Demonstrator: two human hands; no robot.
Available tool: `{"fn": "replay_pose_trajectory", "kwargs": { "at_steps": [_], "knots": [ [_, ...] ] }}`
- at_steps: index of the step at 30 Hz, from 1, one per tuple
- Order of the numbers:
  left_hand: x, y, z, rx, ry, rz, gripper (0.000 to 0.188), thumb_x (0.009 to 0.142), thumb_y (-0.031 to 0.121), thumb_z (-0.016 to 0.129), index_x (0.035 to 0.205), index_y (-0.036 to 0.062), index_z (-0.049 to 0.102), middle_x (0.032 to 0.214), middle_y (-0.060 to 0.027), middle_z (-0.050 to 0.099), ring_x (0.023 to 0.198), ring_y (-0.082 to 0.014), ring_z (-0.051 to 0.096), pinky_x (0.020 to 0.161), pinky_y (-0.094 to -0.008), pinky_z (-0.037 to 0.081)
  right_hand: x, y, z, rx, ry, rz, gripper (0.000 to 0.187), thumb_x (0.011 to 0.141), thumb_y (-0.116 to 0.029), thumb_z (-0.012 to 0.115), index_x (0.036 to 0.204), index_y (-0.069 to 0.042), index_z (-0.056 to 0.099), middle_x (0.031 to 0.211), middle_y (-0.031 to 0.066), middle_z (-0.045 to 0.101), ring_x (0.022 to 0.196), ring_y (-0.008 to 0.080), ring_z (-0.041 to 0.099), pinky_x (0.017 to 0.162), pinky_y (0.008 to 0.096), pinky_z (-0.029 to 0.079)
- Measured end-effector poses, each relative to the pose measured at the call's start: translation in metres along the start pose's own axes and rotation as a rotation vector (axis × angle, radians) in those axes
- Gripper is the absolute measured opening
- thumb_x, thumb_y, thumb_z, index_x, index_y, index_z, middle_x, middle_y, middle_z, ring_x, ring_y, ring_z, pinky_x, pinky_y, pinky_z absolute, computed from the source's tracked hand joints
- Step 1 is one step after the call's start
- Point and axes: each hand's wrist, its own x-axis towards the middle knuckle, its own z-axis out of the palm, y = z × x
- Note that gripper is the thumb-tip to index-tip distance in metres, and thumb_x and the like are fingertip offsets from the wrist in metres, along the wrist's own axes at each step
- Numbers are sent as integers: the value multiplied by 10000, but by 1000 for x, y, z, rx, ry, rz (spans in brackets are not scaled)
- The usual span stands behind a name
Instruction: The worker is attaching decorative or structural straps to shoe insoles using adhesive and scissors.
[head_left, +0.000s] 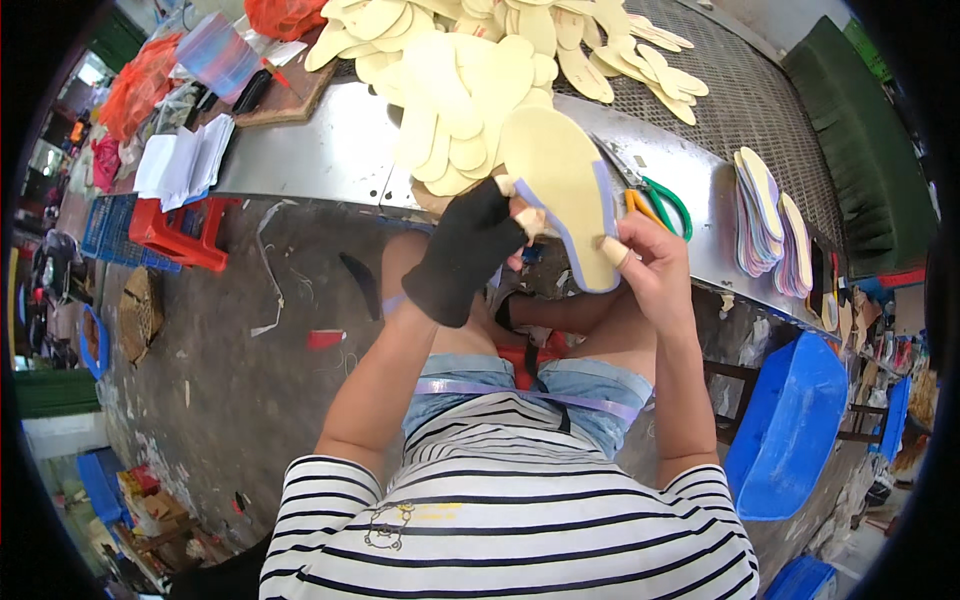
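**Both hands on one insole**

The left hand [465, 262], in a black fingerless glove with taped fingertips, and the bare right hand [655, 268] were closed on a yellow insole [560, 190] with a lilac edge, held above the lap by the surface [330, 150]. It looked light, thin and bendy, best gripped at its rim. A heap of insoles [470, 90] lay on the surface, with scissors [662, 203] nearby. A blue bin [790, 430] stood to the right; its contents could not be seen.
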Motion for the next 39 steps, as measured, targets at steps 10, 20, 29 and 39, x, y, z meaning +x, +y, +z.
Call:
{"fn": "replay_pose_trajectory", "kwargs": {
  "at_steps": [10, 20, 29, 39],
  "knots": [
    [18, -20, 24, 27, -111, -52, 191, 894, 162, 489, 957, 4, 577, 654, -46, 554, 525, -113, 520, 493, -237, 449, -29, 22, -62, 79, 515, 138, 175, 857, -70, 552, 1002, 15, 598, 858, 2, 608, 737, 48, 547, 641, 188, 435],
    [15, -7, 49, -288, -241, -193, 434, 747, -19, 535, 1176, 27, 486, 1143, -147, 540, 1060, -265, 550, 850, -296, 461, -72, 93, -358, -977, 1059, 339, 290, 814, -157, 580, 1044, 18, 609, 804, 98, 645, 665, 203, 584, 628, 324, 457],
    [21, 2, 50, 53, -116, -198, 136, 870, 154, 550, 939, 40, 578, 760, -76, 636, 587, -140, 604, 487, -200, 448, -50, 19, -164, -380, 750, 144, 168, 869, -109, 555, 978, -4, 627, 799, -2, 589, 724, 65, 520, 651, 221, 413],
    [-5, 2, 48, -415, -469, -274, 252, 869, 229, 540, 955, -8, 554, 696, -67, 580, 430, -64, 439, 392, -197, 320, -1, -1, -9, 826, -81, 45, 419, 848, -337, 596, 1037, 37, 592, 1223, 155, 481, 1073, 255, 508, 926, 375, 380]
  ]
}}
